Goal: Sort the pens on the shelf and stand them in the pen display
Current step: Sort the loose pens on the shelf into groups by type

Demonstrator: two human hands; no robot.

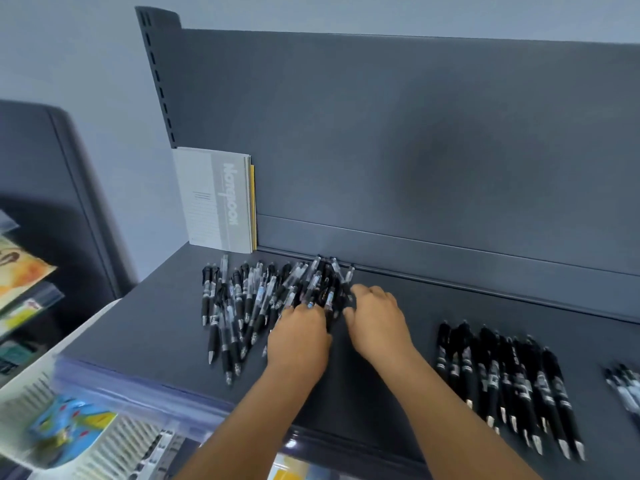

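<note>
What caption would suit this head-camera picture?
Both hands work in a jumbled pile of pens on a dark shelf, a sorted row lying alongside.

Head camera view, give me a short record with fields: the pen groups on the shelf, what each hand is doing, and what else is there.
unsorted pile: mixed black and clear pens, heaped at the shelf's left
sorted row: black pens, side by side at right, tips toward the front edge
third group: a few pens at the far right edge, cut off
left hand: on the pile, fingers among the pens
right hand: at the pile's right edge, fingers curled into it
shelf: dark grey
notebooks: upright at the back left corner
pen display: not identifiable
</note>
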